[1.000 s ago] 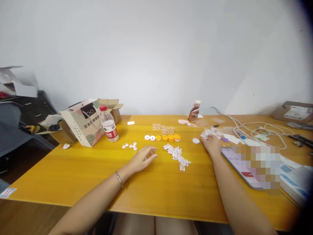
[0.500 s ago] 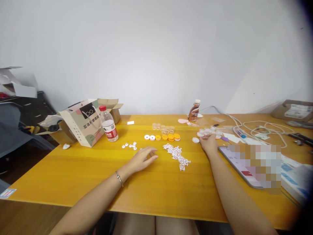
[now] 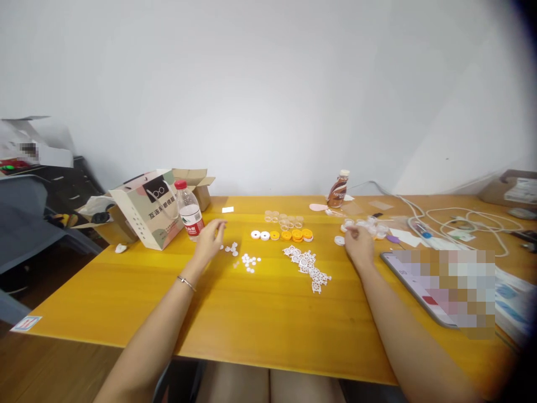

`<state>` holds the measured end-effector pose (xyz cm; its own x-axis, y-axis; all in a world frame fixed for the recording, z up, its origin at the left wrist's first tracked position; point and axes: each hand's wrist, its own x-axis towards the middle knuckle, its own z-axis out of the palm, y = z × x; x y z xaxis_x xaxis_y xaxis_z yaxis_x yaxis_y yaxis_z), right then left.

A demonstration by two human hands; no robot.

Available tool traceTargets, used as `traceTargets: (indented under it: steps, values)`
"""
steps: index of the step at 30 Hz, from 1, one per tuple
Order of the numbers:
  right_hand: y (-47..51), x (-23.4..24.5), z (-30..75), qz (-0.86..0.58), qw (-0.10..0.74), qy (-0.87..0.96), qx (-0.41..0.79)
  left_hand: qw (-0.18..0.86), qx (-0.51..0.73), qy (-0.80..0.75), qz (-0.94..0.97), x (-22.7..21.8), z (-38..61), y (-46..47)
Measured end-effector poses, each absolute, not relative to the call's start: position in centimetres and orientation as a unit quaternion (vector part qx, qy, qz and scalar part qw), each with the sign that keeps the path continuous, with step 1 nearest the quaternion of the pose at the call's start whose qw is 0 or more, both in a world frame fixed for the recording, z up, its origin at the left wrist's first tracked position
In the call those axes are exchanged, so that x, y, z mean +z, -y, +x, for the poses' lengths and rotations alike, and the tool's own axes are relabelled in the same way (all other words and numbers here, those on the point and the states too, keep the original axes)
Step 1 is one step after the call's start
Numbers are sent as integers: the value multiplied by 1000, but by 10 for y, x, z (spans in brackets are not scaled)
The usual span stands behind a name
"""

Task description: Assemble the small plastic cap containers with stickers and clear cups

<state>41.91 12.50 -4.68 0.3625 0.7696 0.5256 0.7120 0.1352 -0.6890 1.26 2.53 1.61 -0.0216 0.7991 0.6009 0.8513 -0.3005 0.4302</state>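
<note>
Left hand (image 3: 210,240) has moved off the middle of the table (image 3: 272,324) toward the far left. It is now raised just beside the water bottle (image 3: 191,215), fingers loosely curled, and I cannot tell whether it pinches anything. Where it lay, a clump of small white pieces (image 3: 250,262) now shows, with a few more right by its fingertips. Too small to show any facing, the clumps run far-left to near-right. Right hand (image 3: 358,245) has dropped slightly, back to the camera, knuckles against the clear cups (image 3: 369,226); its grip is hidden, and a white disc (image 3: 339,240) lies just beside it. Lacy white strip (image 3: 308,266) lies flat between the hands, long axis diagonal, far-left to near-right.
</note>
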Motion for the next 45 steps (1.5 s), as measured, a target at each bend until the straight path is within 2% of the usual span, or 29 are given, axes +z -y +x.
traceTargets:
  steps: [6,14,22,26,31,38,45]
  values:
    - [-125,-46,409,-635,488,599,2,-32,-186,672,-716,9,-27,-35]
    - [-125,-47,406,-598,510,617,38,-74,-117,685,-715,-4,-34,-32]
    - [-119,-43,398,-596,501,623,78,-28,-166,674,-719,6,-7,-29]
    - [-117,-41,395,-595,499,624,84,-69,-255,529,-807,4,45,-12]
    - [-116,-41,393,-591,492,633,91,-89,-221,418,-877,-13,93,5]
    - [-115,-42,391,-588,484,641,99,-46,-202,419,-884,-23,95,2]
    - [-114,-41,388,-583,481,644,116,-68,-225,420,-877,-29,95,-4]
